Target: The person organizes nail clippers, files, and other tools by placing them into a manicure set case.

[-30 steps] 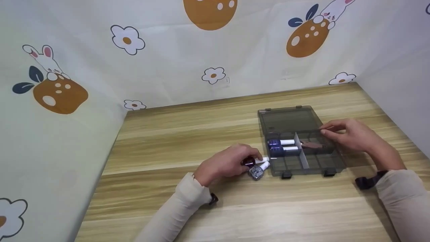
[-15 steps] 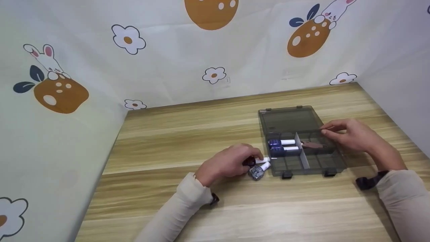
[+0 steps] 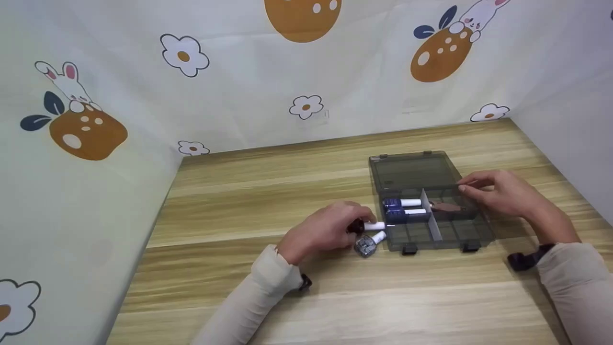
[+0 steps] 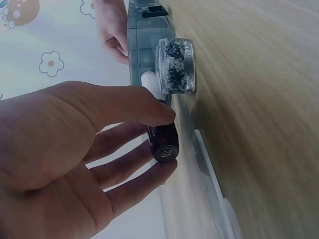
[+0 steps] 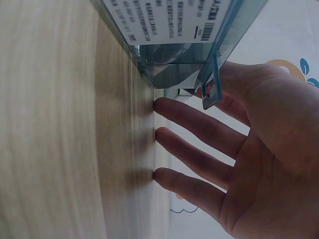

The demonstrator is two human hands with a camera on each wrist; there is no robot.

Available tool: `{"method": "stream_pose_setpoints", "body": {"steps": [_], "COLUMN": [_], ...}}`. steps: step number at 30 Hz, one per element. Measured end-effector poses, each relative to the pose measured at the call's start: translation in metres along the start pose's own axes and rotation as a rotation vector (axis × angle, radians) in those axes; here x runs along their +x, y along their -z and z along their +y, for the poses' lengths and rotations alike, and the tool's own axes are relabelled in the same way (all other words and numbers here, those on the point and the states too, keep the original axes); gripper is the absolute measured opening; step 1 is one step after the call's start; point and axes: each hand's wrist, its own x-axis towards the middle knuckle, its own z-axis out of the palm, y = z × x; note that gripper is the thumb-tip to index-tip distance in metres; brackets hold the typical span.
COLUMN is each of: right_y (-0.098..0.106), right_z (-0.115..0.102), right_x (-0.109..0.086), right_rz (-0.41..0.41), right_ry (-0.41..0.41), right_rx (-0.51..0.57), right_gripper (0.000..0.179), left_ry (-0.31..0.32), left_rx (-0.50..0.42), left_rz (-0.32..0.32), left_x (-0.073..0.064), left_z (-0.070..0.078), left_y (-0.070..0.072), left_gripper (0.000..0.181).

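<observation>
My left hand [image 3: 323, 229] is pinching a dark red bottle [image 4: 164, 142]; my right hand [image 3: 510, 194] is touching the box [image 3: 416, 234], its grip unclear.

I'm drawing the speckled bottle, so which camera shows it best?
The left wrist view: there the speckled bottle is biggest, its dark and white flecks clear. The head view shows it small, white cap included. The right wrist view doesn't show it.
</observation>
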Motion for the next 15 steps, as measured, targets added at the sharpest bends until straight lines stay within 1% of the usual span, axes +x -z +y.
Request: {"method": "stream_pose_setpoints", "body": {"steps": [5, 10, 15], "right_y": [-0.0002, -0.0003, -0.0006], "right_z": [-0.0002, 0.0001, 0.0002], "right_x": [0.0002, 0.0004, 0.0005], "right_rz": [-0.010, -0.015, -0.019], "right_ry": [-0.003, -0.002, -0.010], "right_rx": [0.013, 0.016, 0.020], "right_gripper": [0.027, 0.027, 0.028], "left_ry": [0.021, 0.042, 0.045], "left_rx": [-0.009, -0.049, -0.075], "left_rz": [0.010, 0.034, 0.060], "left_x": [-0.0015, -0.0035, -0.0041], "left_z": [-0.0003, -0.0015, -0.0007], "left_y": [0.0021, 0.0056, 0.0087], "left_gripper": [0.039, 0.044, 0.044]}}
